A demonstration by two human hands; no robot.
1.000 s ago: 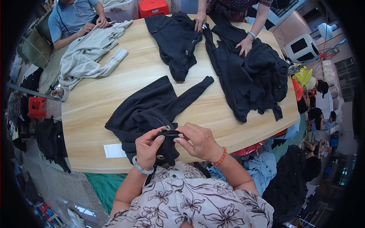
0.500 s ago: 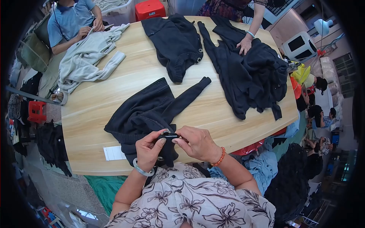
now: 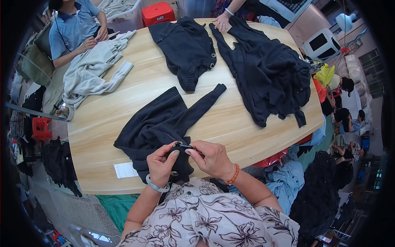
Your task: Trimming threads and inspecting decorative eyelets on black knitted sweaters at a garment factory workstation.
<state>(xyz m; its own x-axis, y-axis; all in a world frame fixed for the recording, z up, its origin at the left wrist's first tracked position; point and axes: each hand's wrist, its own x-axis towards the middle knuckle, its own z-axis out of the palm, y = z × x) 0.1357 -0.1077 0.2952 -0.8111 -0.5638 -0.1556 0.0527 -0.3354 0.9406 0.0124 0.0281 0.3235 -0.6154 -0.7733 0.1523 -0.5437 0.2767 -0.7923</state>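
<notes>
A dark navy knitted sweater (image 3: 160, 119) lies on the table in front of me, one sleeve stretched to the far right. My left hand (image 3: 161, 161) pinches its edge beside a round button (image 3: 178, 143). Close against those fingertips, my right hand (image 3: 212, 158) grips a small, slim dark tool (image 3: 186, 146) with a shiny edge; its exact kind is too small to make out. Another round button (image 3: 174, 173) shows on the cloth below my hands. Fingers and fabric hide part of where the tool meets the sweater.
A white paper slip (image 3: 126, 170) lies left of the sweater on the wooden table (image 3: 98, 136). Farther off are another dark sweater (image 3: 185, 49), a dark garment pile (image 3: 271, 78) and a pale grey sweater (image 3: 92, 68). A co-worker's hand (image 3: 222, 21) touches the pile; another person handles the pale one.
The co-worker's hand at the far right has moved left and away, to the far end of the dark garments. The tool in my right hand has turned slightly; my hands stay at the sweater's edge.
</notes>
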